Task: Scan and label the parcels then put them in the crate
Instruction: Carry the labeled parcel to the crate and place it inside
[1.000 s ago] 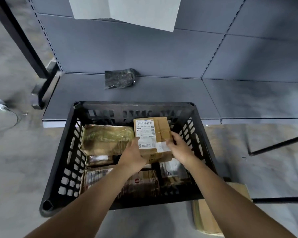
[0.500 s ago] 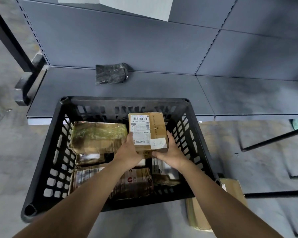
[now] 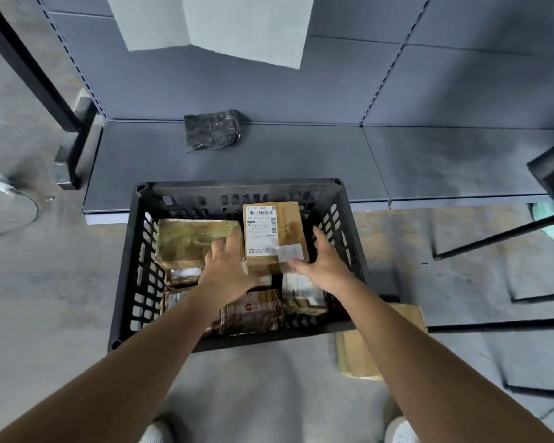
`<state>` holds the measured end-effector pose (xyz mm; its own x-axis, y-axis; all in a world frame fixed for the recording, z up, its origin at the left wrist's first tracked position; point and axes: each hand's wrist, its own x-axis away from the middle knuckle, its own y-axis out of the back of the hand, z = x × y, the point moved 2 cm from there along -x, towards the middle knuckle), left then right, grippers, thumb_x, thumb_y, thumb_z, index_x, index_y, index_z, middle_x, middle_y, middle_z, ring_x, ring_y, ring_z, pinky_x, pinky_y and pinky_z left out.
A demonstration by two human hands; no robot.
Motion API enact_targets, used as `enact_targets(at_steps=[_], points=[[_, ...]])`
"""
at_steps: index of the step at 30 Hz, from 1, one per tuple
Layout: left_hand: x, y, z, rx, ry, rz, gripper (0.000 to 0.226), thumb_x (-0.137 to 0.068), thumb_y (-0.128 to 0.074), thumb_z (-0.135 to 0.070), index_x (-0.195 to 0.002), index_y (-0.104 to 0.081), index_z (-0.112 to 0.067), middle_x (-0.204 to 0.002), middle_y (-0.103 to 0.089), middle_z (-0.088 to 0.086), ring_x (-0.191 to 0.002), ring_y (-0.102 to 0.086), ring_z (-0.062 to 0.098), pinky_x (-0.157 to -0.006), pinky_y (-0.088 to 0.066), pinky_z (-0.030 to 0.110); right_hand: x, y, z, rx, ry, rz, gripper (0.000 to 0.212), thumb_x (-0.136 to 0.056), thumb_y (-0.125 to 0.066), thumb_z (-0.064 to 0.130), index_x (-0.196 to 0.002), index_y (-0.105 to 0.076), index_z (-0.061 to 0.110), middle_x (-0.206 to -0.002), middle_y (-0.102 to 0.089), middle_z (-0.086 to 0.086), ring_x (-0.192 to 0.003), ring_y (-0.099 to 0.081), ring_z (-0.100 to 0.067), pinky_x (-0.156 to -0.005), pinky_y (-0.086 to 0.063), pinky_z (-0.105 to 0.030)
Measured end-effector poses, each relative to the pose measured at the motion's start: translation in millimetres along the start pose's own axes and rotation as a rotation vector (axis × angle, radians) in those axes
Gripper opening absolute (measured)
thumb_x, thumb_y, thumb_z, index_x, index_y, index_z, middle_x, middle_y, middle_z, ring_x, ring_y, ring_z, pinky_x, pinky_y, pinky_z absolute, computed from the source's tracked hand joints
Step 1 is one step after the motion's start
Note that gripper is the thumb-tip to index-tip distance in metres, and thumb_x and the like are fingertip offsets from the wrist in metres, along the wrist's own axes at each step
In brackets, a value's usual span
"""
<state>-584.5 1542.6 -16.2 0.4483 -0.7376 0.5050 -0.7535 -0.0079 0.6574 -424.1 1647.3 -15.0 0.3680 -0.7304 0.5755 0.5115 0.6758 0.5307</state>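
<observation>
Forearms are stretched forward into the black slatted plastic crate (image 3: 237,188). Left hand (image 3: 226,265) and right hand (image 3: 325,266) are held with fingers spread, nothing grasped, flanking the brown cardboard parcel with white shipping label (image 3: 274,233), which is laid in the crate's far right corner.

A crate (image 3: 237,186) stands on the floor (image 3: 45,314) before a low shelf (image 3: 301,161), where a wrapped packet (image 3: 212,130) lies at the back. Inside, a labelled parcel (image 3: 290,225) sits far right, a taped parcel (image 3: 189,241) just left of it, between left hand (image 3: 226,266) and right hand (image 3: 325,263). A flat carton (image 3: 359,356) lies by the crate's near right corner.
</observation>
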Motion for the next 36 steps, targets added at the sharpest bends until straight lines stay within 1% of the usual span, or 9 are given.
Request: enact_targets(at_steps=[3, 7, 11, 13, 14, 18, 23, 27, 36], points=[[46, 42, -31, -0.02, 0.007, 0.007, 0.109, -0.076, -0.079, -0.027, -0.154, -0.003, -0.029, -0.154, -0.019, 0.016, -0.142, -0.019, 0.042, -0.114, -0.022, 0.055, 44, 29, 37, 0.012, 0.004, -0.008, 0.084, -0.094, -0.064, 0.039, -0.158, -0.01, 0.028, -0.161, -0.025, 0.0, -0.144, -0.033, -0.023, -0.113, -0.03, -0.039], [118, 110, -81, -0.02, 0.011, -0.002, 0.113, -0.074, -0.082, -0.022, -0.155, -0.002, -0.027, -0.153, -0.02, 0.018, -0.141, -0.018, 0.045, -0.114, -0.024, 0.059, 122, 77, 92, 0.036, 0.009, -0.04, 0.069, -0.1, -0.052, 0.039, -0.157, -0.015, 0.027, -0.161, -0.025, -0.005, -0.129, -0.052, -0.025, -0.093, -0.047, -0.031], [213, 191, -148, -0.024, -0.029, -0.036, 0.118, -0.068, -0.085, -0.026, -0.154, -0.005, -0.029, -0.152, -0.021, 0.017, -0.14, -0.02, 0.045, -0.111, -0.028, 0.062, 216, 139, 152, 0.042, 0.064, -0.044, 0.065, -0.102, -0.049, 0.039, -0.157, -0.018, 0.025, -0.16, -0.03, -0.005, -0.124, -0.054, -0.019, -0.068, -0.044, -0.008], [264, 224, -175, 0.013, -0.022, -0.064, 0.117, -0.067, -0.086, -0.03, -0.154, -0.008, -0.03, -0.154, -0.019, 0.016, -0.142, -0.019, 0.043, -0.113, -0.026, 0.06, 264, 168, 179, 0.017, 0.085, -0.046, 0.065, -0.102, -0.051, 0.035, -0.157, -0.02, 0.02, -0.157, -0.034, -0.006, -0.126, -0.052, -0.019, -0.065, -0.041, 0.001], [289, 240, -187, 0.031, -0.014, -0.092, 0.116, -0.068, -0.086, -0.033, -0.154, -0.008, -0.03, -0.155, -0.018, 0.016, -0.142, -0.018, 0.042, -0.113, -0.026, 0.059, 286, 182, 193, 0.02, 0.117, -0.048, 0.066, -0.101, -0.052, 0.036, -0.157, -0.021, 0.019, -0.157, -0.035, -0.006, -0.129, -0.049, -0.02, -0.07, -0.039, 0.0], [378, 294, -223, 0.082, 0.019, -0.185, 0.107, -0.07, -0.082, -0.029, -0.152, -0.013, -0.029, -0.149, -0.024, 0.01, -0.139, -0.022, 0.034, -0.11, -0.033, 0.051, 369, 222, 234, 0.02, 0.184, -0.041, 0.07, -0.097, -0.054, 0.048, -0.156, -0.021, 0.028, -0.16, -0.029, -0.004, -0.141, -0.038, -0.023, -0.104, -0.035, -0.031], [453, 338, -241, -0.061, -0.017, -0.291, 0.103, -0.075, -0.077, -0.04, -0.153, -0.01, -0.029, -0.153, -0.018, 0.009, -0.14, -0.019, 0.035, -0.11, -0.031, 0.049, 438, 236, 281, 0.077, 0.299, -0.018, 0.072, -0.097, -0.053, 0.051, -0.157, -0.018, 0.031, -0.161, -0.025, -0.004, -0.136, -0.044, -0.024, -0.095, -0.04, -0.031], [494, 370, -222, -0.141, -0.003, -0.361, 0.109, -0.07, -0.076, -0.052, -0.152, -0.007, -0.033, -0.155, -0.015, 0.008, -0.142, -0.015, 0.037, -0.109, -0.033, 0.056, 476, 222, 323, 0.125, 0.401, 0.0, 0.073, -0.095, -0.051, 0.056, -0.156, -0.018, 0.033, -0.162, -0.023, -0.002, -0.143, -0.034, -0.025, -0.112, -0.033, -0.044], [589, 471, -113, -0.261, 0.067, -0.584, 0.096, -0.077, -0.059, -0.068, -0.151, -0.009, -0.034, -0.154, -0.017, 0.005, -0.142, -0.016, 0.032, -0.108, -0.033, 0.052, 560, 108, 445, 0.425, 0.714, -0.077, 0.073, -0.097, -0.048, 0.055, -0.156, -0.018, 0.026, -0.156, -0.029, -0.009, -0.142, -0.032, -0.031, -0.111, -0.035, -0.048]])
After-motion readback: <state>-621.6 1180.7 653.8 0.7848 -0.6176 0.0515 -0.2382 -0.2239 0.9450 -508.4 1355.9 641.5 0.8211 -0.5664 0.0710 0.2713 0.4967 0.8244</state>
